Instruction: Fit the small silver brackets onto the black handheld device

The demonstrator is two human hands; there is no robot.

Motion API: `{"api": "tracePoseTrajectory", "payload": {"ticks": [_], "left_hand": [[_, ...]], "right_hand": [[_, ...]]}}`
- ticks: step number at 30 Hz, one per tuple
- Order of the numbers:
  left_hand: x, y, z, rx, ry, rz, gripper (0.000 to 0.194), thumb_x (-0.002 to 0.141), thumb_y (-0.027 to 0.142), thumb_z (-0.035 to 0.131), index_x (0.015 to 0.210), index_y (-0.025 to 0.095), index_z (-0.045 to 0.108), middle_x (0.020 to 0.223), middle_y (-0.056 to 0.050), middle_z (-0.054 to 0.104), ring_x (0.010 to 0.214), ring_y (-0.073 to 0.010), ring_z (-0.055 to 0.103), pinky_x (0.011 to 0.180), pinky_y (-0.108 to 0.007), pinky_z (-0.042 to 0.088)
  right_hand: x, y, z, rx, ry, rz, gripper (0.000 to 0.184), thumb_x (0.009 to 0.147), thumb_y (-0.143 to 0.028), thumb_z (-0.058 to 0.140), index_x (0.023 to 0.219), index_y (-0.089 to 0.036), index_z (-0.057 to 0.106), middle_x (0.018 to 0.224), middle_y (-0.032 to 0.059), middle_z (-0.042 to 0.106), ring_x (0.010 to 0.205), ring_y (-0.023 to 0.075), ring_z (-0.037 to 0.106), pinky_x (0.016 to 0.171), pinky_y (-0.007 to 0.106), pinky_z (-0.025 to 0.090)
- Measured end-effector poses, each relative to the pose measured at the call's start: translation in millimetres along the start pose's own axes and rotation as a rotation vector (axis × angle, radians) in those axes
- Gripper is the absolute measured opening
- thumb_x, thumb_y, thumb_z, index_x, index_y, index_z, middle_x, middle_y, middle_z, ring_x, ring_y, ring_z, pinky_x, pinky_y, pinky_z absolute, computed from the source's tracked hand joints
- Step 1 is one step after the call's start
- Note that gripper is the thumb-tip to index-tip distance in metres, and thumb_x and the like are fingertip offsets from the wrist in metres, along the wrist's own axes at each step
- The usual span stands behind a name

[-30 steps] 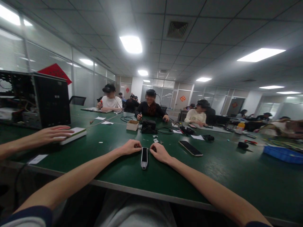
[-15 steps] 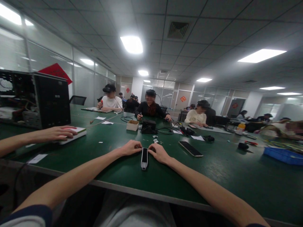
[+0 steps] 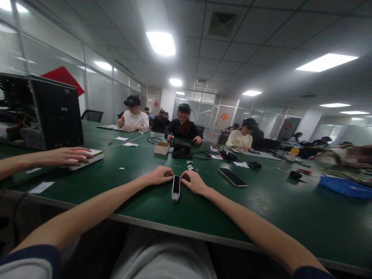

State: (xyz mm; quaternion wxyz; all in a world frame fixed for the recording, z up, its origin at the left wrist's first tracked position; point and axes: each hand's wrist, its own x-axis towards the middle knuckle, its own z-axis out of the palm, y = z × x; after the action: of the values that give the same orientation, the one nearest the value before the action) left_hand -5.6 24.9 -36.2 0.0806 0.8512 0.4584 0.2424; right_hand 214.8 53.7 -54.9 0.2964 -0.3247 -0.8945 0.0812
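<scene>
A slim white scanning pen (image 3: 176, 189) with a long black screen lies on the green table, its narrow tip pointing toward me. My left hand (image 3: 160, 175) pinches the left side of its far end with curled fingers. From the other side, my right hand (image 3: 195, 182) grips the far end with thumb and bent fingers. Both forearms stretch over the table's near edge. Just beyond the hands lie a few small pale scraps (image 3: 190, 167). A dark smartphone (image 3: 232, 177) rests to the right of my right hand.
At left, another person's hand (image 3: 68, 157) rests on a white box or book (image 3: 94, 158), near an open black computer case (image 3: 58, 112). Ahead stand a small cardboard box (image 3: 161, 148) and a black device (image 3: 181, 149) with cables. A blue tray (image 3: 345, 188) lies right.
The view has tilted slightly upward, so the surroundings shift a little in the picture. Both my hands stay at the scanning pen's far end, with hardly any movement.
</scene>
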Motion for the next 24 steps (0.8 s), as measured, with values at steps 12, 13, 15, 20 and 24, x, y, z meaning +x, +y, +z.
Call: {"api": "tracePoseTrajectory", "payload": {"ticks": [12, 13, 15, 20, 24], "left_hand": [[2.0, -4.4, 1.4, -0.023, -0.003, -0.009, 0.032, 0.079, 0.042, 0.054, 0.091, 0.014, 0.064, 0.076, -0.003, 0.065, 0.067, -0.0141, 0.059, 0.061, -0.021, 0.044], [1.9, -4.1, 1.3, -0.025, -0.004, -0.011, 0.032, 0.079, 0.042, 0.053, 0.090, 0.014, 0.064, 0.076, -0.003, 0.065, 0.067, -0.0141, 0.059, 0.061, -0.021, 0.044], [1.3, -3.4, 0.9, -0.028, -0.006, -0.018, 0.032, 0.079, 0.042, 0.053, 0.090, 0.014, 0.064, 0.075, -0.003, 0.065, 0.067, -0.0142, 0.059, 0.060, -0.021, 0.043], [0.4, -3.1, 0.1, -0.041, -0.003, -0.015, 0.033, 0.078, 0.044, 0.054, 0.089, 0.014, 0.064, 0.074, -0.003, 0.065, 0.066, -0.0140, 0.058, 0.059, -0.021, 0.043], [0.5, -3.2, -0.2, -0.050, -0.004, -0.023, 0.037, 0.078, 0.047, 0.053, 0.089, 0.014, 0.064, 0.075, -0.004, 0.065, 0.066, -0.0145, 0.058, 0.060, -0.021, 0.043]], "right_hand": [[-0.9, 1.2, -1.5, -0.040, -0.013, 0.002, 0.020, 0.085, -0.033, 0.053, 0.089, -0.016, 0.064, 0.087, 0.0049, 0.061, 0.080, 0.0143, 0.054, 0.073, 0.027, 0.041], [-0.8, 1.3, -1.3, -0.048, -0.008, -0.001, 0.020, 0.085, -0.032, 0.054, 0.089, -0.016, 0.064, 0.087, 0.0049, 0.062, 0.081, 0.0144, 0.055, 0.073, 0.027, 0.041], [-0.3, 1.7, -0.9, -0.061, -0.006, 0.004, 0.018, 0.084, -0.031, 0.055, 0.089, -0.016, 0.065, 0.086, 0.0046, 0.063, 0.080, 0.0145, 0.055, 0.073, 0.027, 0.041], [0.7, 1.8, -1.2, -0.060, -0.003, 0.030, 0.016, 0.083, -0.029, 0.057, 0.088, -0.017, 0.066, 0.085, 0.0039, 0.064, 0.077, 0.0143, 0.057, 0.071, 0.025, 0.042], [0.3, 0.0, -3.2, -0.052, -0.003, 0.047, 0.015, 0.082, -0.028, 0.058, 0.087, -0.017, 0.067, 0.085, 0.0039, 0.065, 0.077, 0.0145, 0.058, 0.071, 0.025, 0.043]]}}
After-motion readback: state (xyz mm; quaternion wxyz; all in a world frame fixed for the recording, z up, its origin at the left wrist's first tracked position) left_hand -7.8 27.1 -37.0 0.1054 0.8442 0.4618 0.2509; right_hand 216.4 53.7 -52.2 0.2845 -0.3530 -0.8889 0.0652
